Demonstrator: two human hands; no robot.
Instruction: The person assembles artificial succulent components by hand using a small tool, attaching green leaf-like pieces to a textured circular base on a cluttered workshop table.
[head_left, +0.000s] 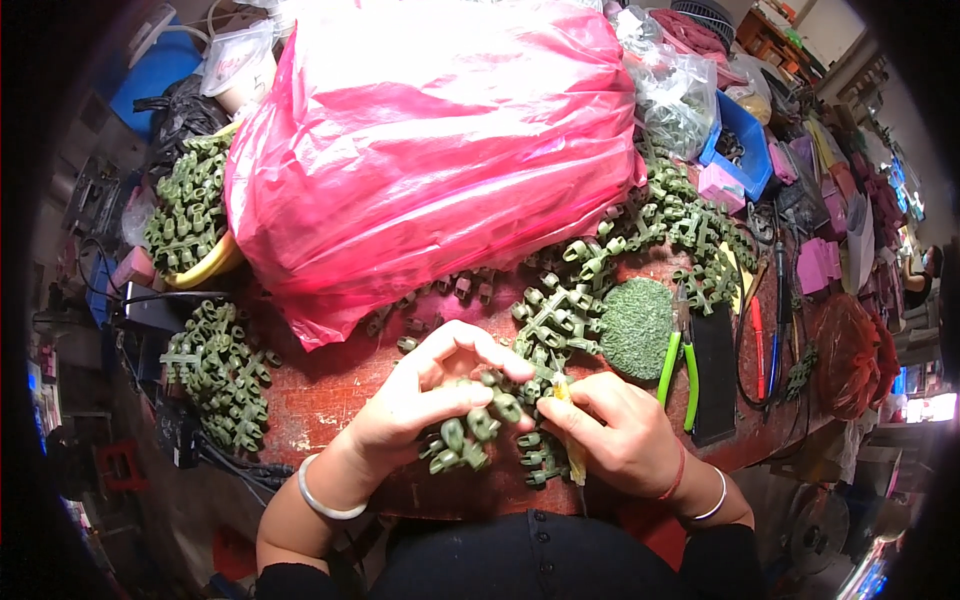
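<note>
My left hand (430, 385) is closed around a green branched piece (463, 440) with several small ring-like parts along its stem. Close beside it, my right hand (622, 432) pinches a slim tool with a yellow wrapped handle (574, 455). The tool's thin tip points away from me, next to the green parts; whether it touches them I cannot tell. Under and between my hands lies another green branched piece (540, 455) on the worn red tabletop (310, 400). Just beyond the hands is a further green branched cluster (558, 315).
A large pink plastic bag (430, 160) fills the table's far middle. Green clusters (222, 375) lie at left, more in a yellow container (205, 268). At right are a round green pad (637, 328), green-handled pliers (680, 365), a dark strip (713, 380) and a blue bin (738, 145).
</note>
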